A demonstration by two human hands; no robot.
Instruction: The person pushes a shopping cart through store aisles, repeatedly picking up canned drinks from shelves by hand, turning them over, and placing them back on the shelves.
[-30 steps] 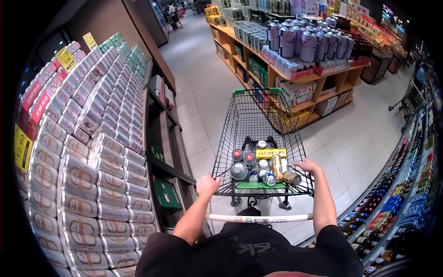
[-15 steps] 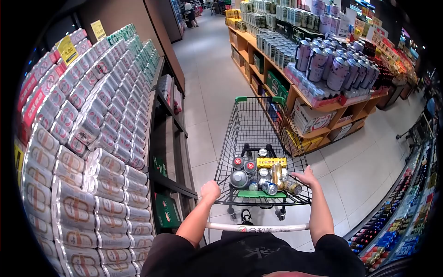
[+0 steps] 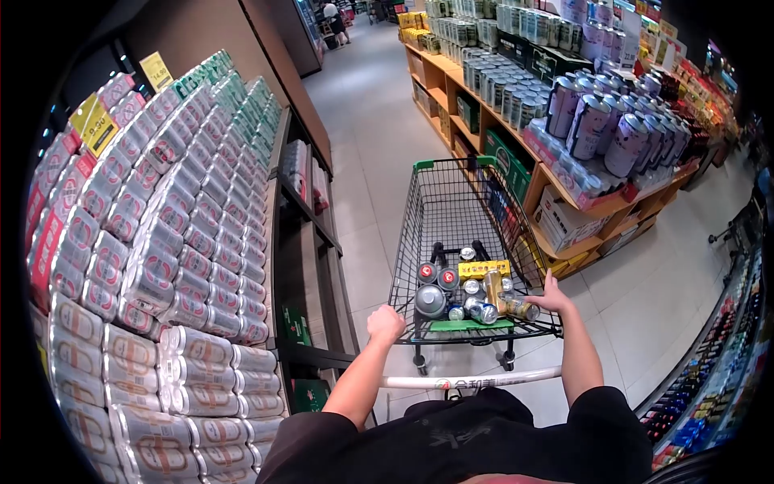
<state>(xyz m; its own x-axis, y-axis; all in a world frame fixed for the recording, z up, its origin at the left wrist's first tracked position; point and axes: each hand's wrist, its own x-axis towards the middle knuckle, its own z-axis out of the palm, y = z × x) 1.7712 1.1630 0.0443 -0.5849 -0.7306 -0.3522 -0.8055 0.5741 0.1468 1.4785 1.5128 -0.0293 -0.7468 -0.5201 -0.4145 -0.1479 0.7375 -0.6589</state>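
A wire shopping cart (image 3: 416,234) with green corner pieces stands in front of me. My left hand (image 3: 385,324) is closed in a fist by its near left corner, with nothing visible in it. At the near right side, my right hand (image 3: 552,297) is open, thumb and fingers apart, close to the rim. My forearms reach over the ends of the white handle (image 3: 472,379). Inside the cart are a large grey bottle or canister (image 3: 430,301), two red-topped containers (image 3: 447,278), a yellow pack (image 3: 484,269), a gold can (image 3: 493,284) and several other cans.
Stacked beer cans (image 3: 185,274) fill the display on my left, above dark shelving (image 3: 310,266). To the right, a wooden shelf unit (image 3: 556,177) carries many cans. A tiled aisle (image 3: 363,137) runs ahead, with a person (image 3: 334,24) far off. Bottles (image 3: 709,363) line the far right.
The cart and both my hands have shifted right and slightly up in the view. My shoe below the handle is now mostly hidden. The left fist stays closed and the right hand open.
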